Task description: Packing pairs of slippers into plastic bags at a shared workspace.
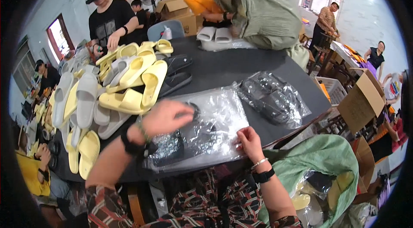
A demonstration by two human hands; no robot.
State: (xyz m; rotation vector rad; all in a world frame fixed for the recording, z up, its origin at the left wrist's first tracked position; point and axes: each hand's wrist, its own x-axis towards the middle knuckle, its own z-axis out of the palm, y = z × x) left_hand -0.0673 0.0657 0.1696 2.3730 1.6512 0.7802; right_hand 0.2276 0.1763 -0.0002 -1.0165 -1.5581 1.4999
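Clear plastic bags (228, 107) lie flat in a shiny stack on the black table in front of me. My right hand (249, 142) pinches the right edge of the top plastic bag between thumb and fingers. Over the left part of the stack is my left hand (168, 118), smeared by motion, its fingers bent toward a small dark thing I cannot make out. To the left rises a heap of yellow slippers (124, 101) and grey slippers (86, 99). Black slippers (174, 83) lie beyond my left hand. Black slippers in a clear bag (275, 99) rest to the right.
A green sack (318, 155) with bagged slippers stands open at my right, below the table edge. Across the table a person in orange (200, 0) handles a large green sack (271, 17) beside white slippers (215, 34). Another person in black (109, 21) stands behind the heap.
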